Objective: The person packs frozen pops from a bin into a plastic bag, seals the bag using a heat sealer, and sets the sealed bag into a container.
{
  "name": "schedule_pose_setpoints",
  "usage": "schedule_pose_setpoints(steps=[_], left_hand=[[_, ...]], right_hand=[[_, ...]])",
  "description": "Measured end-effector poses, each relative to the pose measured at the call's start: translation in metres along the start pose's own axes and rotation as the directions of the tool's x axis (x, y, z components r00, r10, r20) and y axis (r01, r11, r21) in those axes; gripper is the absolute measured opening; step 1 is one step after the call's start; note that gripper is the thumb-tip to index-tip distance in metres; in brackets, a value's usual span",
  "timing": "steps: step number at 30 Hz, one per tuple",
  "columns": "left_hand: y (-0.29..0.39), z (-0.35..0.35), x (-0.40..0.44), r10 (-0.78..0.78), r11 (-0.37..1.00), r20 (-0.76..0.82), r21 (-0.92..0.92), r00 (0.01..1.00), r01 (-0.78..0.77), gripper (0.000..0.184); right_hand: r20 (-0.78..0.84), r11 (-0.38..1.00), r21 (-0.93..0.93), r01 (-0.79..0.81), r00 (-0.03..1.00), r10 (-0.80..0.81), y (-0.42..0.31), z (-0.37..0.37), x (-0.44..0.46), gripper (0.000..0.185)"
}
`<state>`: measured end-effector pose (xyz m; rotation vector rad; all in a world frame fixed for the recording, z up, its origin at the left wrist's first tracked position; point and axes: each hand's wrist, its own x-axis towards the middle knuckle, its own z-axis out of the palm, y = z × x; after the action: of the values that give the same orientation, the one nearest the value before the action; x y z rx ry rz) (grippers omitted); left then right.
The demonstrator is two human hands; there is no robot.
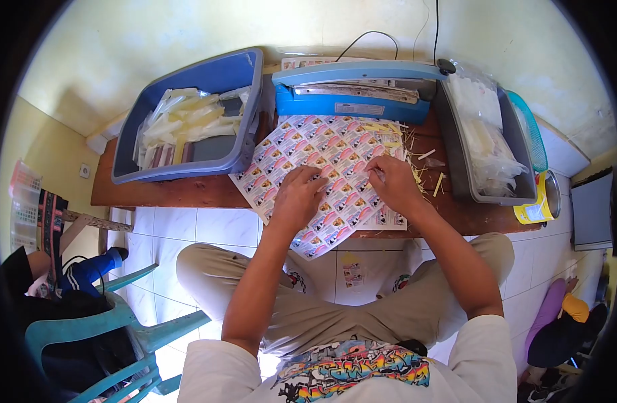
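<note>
A large sheet of printed labels [328, 151], patterned in pink, white and yellow, lies slanted on the wooden table, its near corner hanging over the front edge. My left hand [298, 196] rests on the sheet with its fingers loosely bent and apart. My right hand [395, 187] is over the sheet's right side, thumb and forefinger pinched together; what lies between them is too small to make out. Part of another printed sheet [389, 219] shows underneath. Thin yellowish paper strips [440, 184] are scattered right of my right hand.
A blue impulse sealer [352, 101] stands behind the sheet. At left is a blue bin [244, 144] of plastic-wrapped items; at right, a grey bin [500, 199] of filled bags and a yellow can [538, 205]. A green chair [80, 329] and other people are nearby.
</note>
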<state>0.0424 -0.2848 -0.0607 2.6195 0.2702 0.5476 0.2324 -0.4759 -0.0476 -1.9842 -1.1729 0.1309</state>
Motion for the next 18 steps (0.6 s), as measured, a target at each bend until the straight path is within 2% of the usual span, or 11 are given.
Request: schedule_pose_setpoints(steps=[1, 2, 4, 7, 14, 16, 18], left_hand=[[0.005, -0.005, 0.0, -0.064, 0.998, 0.08, -0.003, 0.995, 0.065, 0.027], [0.008, -0.01, 0.001, -0.063, 0.998, 0.081, -0.004, 0.995, 0.064, 0.027], [0.009, -0.017, 0.001, -0.115, 0.993, 0.25, 0.015, 0.962, 0.114, 0.035], [0.006, -0.02, 0.0, -0.132, 0.989, 0.287, -0.027, 0.949, 0.146, 0.034], [-0.009, -0.013, -0.008, -0.059, 0.994, 0.202, -0.079, 0.978, 0.076, 0.03], [-0.011, -0.008, -0.008, -0.011, 0.995, 0.131, -0.095, 0.991, 0.023, 0.027], [-0.011, -0.004, -0.007, -0.029, 0.994, 0.11, -0.098, 0.993, 0.04, 0.024]], right_hand=[[-0.001, 1.0, -0.001, -0.002, 1.0, 0.002, 0.0, -0.003, -0.003, 0.012], [0.011, 1.0, 0.006, -0.025, 1.0, 0.025, -0.001, -0.006, -0.007, 0.011], [0.025, 0.999, 0.016, -0.05, 0.998, 0.049, 0.001, -0.011, -0.016, 0.011], [0.019, 0.999, -0.01, -0.044, 0.999, 0.044, 0.011, -0.015, -0.026, 0.01], [0.06, 1.0, -0.01, -0.008, 0.998, 0.009, 0.015, -0.019, -0.034, 0.009], [0.068, 1.0, -0.005, -0.006, 0.998, 0.006, 0.013, -0.019, -0.033, 0.009], [0.091, 0.999, 0.012, -0.035, 0.995, 0.033, 0.014, -0.019, -0.032, 0.009]])
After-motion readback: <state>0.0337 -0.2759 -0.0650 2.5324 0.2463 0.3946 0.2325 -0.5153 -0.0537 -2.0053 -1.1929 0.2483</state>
